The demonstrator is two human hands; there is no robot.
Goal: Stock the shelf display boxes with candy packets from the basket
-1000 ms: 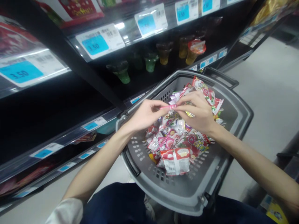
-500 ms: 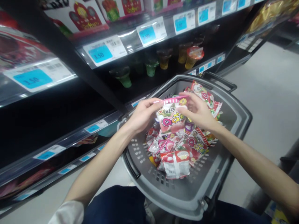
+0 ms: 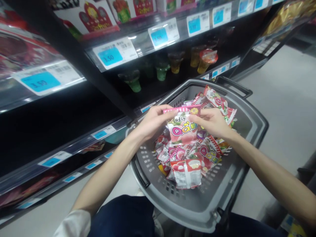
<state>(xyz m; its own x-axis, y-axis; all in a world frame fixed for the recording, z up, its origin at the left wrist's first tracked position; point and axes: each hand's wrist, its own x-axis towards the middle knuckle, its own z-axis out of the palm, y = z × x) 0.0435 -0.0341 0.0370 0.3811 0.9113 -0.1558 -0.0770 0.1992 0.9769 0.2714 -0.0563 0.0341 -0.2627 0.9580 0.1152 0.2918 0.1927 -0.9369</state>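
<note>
Over the grey shopping basket (image 3: pixel 150 194), a pink-and-white packet of QQ gummy candy (image 3: pixel 184 131) is held upright with its printed front facing me. My left hand (image 3: pixel 156 121) pinches its upper left edge, thumb across the front. On the upper right side, my right hand (image 3: pixel 213 121) grips it the same way, with its fingers behind the packet. Beneath lie several more candy packets, among them a red-and-pink one (image 3: pixel 207 153) and one lying back side up (image 3: pixel 187 174). Another packet (image 3: pixel 217 98) leans near the basket's far end.
Dark shelving with price tags (image 3: pixel 116 52) runs along the left and back. A few jelly cups, one with an orange lid (image 3: pixel 207 59), stand on a shelf behind the basket. A folded handle (image 3: pixel 234 86) juts from the basket's far rim. Pale floor (image 3: pixel 283 98) lies to the right.
My right hand's fingers have shifted from the packet's top edge down to its right side, and the top strip now shows more fully. The packet stays above the basket.
</note>
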